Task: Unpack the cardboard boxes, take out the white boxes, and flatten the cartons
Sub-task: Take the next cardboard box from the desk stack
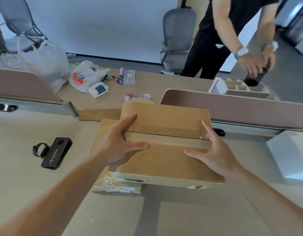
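Note:
A flattened brown carton (166, 160) with clear tape along its middle seam lies in front of me, on top of another flat carton (103, 130). My left hand (116, 142) lies spread on its left part, fingers straight, thumb reaching toward the centre. My right hand (213, 154) rests on its right part, fingers splayed near the crumpled tape end. Neither hand grips anything. A white box (290, 154) sits on the table at the right edge. More flat cardboard (99, 114) lies behind the stack.
A black phone (56, 153) and a black wristband (40, 149) lie to the left. Plastic bags (82, 75), clips and a clear case (129, 77) sit further back. Desk dividers (232, 108) stand behind. A person in black (232, 31) handles a dark cup over a white tray (237, 89).

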Demonstrator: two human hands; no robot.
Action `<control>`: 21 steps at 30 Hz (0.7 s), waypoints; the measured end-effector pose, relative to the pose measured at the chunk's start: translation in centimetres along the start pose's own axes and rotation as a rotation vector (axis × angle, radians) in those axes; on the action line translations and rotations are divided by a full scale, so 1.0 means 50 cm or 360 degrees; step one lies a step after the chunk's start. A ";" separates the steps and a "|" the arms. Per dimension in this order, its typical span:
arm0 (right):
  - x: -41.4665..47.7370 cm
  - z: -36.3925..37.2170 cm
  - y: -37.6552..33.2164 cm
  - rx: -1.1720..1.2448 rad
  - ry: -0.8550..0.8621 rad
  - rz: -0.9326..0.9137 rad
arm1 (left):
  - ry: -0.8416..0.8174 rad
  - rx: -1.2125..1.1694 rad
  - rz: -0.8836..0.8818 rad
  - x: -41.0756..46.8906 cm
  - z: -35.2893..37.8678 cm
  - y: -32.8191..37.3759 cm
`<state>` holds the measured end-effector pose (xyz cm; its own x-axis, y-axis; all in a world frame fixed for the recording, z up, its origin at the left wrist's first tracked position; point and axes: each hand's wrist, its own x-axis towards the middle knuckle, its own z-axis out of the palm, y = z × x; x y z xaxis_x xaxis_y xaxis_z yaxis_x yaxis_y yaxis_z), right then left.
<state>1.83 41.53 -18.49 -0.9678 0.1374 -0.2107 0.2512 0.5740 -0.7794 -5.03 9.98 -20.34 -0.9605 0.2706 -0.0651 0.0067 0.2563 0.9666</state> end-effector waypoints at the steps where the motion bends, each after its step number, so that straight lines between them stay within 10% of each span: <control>1: -0.015 -0.027 0.020 0.0008 0.0054 0.0023 | -0.0014 0.0042 0.0042 0.008 0.032 0.011; 21: -0.135 -0.445 0.542 0.0038 0.0109 0.0158 | -0.0134 0.0263 -0.0097 -0.026 0.707 0.038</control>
<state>14.87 74.12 -25.06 -0.9367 0.2479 -0.2472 0.3452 0.5357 -0.7707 6.06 42.92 -27.16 -0.9339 0.3248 -0.1494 0.0015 0.4214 0.9069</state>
